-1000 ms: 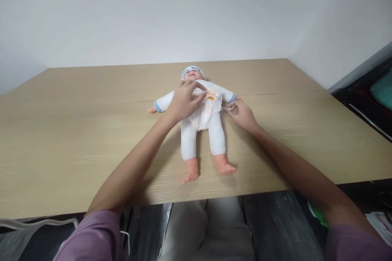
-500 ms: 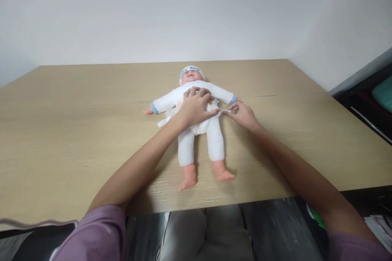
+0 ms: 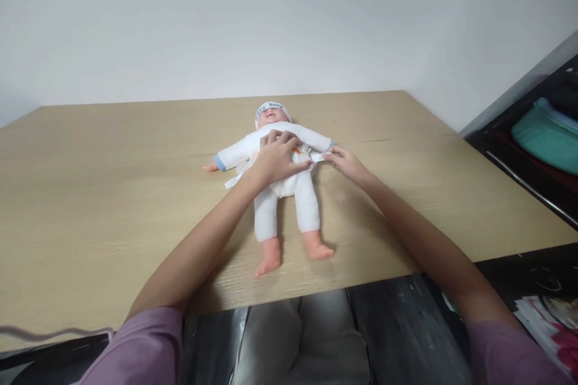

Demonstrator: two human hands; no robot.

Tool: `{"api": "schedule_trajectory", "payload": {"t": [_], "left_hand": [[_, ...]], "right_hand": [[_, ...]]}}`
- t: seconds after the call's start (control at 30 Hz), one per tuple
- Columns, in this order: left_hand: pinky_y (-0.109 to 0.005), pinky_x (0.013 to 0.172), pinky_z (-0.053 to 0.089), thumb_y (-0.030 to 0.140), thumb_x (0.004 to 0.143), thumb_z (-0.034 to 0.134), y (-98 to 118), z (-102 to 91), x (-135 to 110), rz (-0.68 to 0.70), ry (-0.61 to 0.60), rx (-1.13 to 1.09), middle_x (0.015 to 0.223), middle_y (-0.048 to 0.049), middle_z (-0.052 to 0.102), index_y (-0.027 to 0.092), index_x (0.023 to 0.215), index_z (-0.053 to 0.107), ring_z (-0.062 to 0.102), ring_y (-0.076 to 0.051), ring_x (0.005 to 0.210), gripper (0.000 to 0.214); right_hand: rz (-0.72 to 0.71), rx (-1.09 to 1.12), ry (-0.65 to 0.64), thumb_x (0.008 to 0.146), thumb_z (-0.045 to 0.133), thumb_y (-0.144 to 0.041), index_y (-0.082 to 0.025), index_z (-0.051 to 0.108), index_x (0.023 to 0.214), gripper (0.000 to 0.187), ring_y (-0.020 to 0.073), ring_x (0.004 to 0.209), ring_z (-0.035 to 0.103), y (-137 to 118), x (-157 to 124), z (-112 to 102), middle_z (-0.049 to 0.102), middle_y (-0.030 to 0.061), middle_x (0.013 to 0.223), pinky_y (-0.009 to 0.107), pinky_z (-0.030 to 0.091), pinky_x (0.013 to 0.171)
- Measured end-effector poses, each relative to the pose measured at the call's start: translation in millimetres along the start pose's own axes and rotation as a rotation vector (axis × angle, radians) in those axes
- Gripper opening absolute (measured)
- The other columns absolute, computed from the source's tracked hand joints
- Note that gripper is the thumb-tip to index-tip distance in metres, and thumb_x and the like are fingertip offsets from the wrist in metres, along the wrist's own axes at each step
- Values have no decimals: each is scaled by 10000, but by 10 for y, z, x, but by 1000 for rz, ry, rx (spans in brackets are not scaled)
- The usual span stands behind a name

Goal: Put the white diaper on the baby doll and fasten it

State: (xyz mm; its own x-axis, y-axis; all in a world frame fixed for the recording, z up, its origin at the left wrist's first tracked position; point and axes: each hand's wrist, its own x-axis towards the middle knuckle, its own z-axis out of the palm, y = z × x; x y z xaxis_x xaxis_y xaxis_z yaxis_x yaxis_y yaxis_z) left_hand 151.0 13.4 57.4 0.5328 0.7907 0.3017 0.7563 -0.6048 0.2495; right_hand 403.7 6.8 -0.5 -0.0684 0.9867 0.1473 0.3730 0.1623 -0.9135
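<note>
A baby doll [image 3: 309,204] in a white suit with blue cuffs lies on its back, feet towards me. Around its hips is a white diaper [image 3: 285,187]. My left hand [image 3: 280,159] rests on the diaper's front over the belly, fingers spread and thumb pointing right; it hides much of the diaper. At the doll's side on the right, my right hand [image 3: 344,162] pinches a white diaper tab [image 3: 320,157], pulled out sideways from the waist. Another loose tab [image 3: 233,181] sticks out on the left, beside my left forearm.
The doll lies on a wooden table [image 3: 135,204] with a thin seam across it. A pale wall [image 3: 226,24] stands behind. To the right, a dark shelf holds a teal item [image 3: 544,135]. A cable [image 3: 54,332] runs along the near left edge.
My right hand has drawn the tab out straighter and slightly upward from the doll's waist. My left hand stays on the diaper. The view has shifted a little to the right.
</note>
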Motion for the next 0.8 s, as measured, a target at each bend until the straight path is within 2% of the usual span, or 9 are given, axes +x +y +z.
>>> {"api": "schedule_trajectory", "payload": {"t": [0.13, 0.3, 0.4, 0.5, 0.57, 0.67, 0.73, 0.8], "left_hand": [[-667, 1192, 372, 624, 942, 730, -3, -14, -6, -1, 1, -34, 1537, -131, 666, 284, 1417, 679, 472, -487, 1423, 586], [-673, 1228, 349, 501, 896, 773, -46, -67, -52, -12, -13, -151, 1499, -115, 716, 297, 1633, 443, 461, -477, 1455, 832], [-725, 1260, 307, 470, 859, 831, -125, -107, -62, 0, -43, -257, 1566, -131, 678, 286, 1652, 407, 426, -491, 1507, 917], [-706, 1286, 343, 490, 808, 893, -225, -167, -69, 34, -92, -387, 1649, -150, 607, 273, 1659, 382, 444, -468, 1541, 1016], [-628, 1269, 444, 532, 850, 863, -293, -208, -106, 60, -80, -553, 1694, -147, 552, 297, 1644, 388, 502, -412, 1552, 954], [-545, 1239, 520, 579, 1007, 694, -421, -229, -263, -4, 53, -738, 1689, -116, 552, 338, 1551, 488, 545, -342, 1565, 629], [-535, 1273, 490, 588, 1070, 587, -561, -202, -446, -93, 135, -667, 1645, -92, 599, 345, 1473, 559, 538, -323, 1570, 472], [-533, 1304, 453, 584, 1093, 529, -752, -149, -671, -151, 155, -562, 1625, -87, 615, 337, 1446, 581, 545, -314, 1550, 434]], "right_hand": [[-76, -16, -45, 918, 689, -659, -273, 639, 889, 390, 241, 876, 675, -308, 166, 203, 719, 12, 870, 399, 556, 861], [-265, -217, -68, 1068, 607, -586, -263, 681, 1029, 334, 200, 866, 635, -572, 194, 490, 727, 12, 939, 370, 562, 896], [-462, -221, 15, 1111, 574, -589, -247, 703, 1191, 374, 240, 1110, 667, -506, 35, 519, 749, 67, 1197, 425, 562, 1076], [-622, -242, -9, 1170, 465, -549, -268, 658, 1468, 453, 291, 1466, 588, -349, -161, 498, 684, 107, 1515, 527, 431, 1308], [-652, -282, -80, 1187, 398, -538, -317, 537, 1654, 534, 298, 1612, 482, -264, -251, 491, 573, 93, 1698, 567, 350, 1377], [-648, -343, -112, 1185, 359, -565, -339, 413, 1764, 624, 311, 1663, 426, -202, -288, 499, 474, 81, 1791, 590, 330, 1394], [-648, -367, -103, 1186, 335, -575, -331, 401, 1778, 643, 315, 1654, 440, -183, -269, 500, 480, 89, 1784, 591, 338, 1390], [-662, -385, -96, 1188, 328, -572, -315, 410, 1777, 648, 315, 1639, 457, -168, -246, 491, 496, 102, 1769, 587, 350, 1381]]}}
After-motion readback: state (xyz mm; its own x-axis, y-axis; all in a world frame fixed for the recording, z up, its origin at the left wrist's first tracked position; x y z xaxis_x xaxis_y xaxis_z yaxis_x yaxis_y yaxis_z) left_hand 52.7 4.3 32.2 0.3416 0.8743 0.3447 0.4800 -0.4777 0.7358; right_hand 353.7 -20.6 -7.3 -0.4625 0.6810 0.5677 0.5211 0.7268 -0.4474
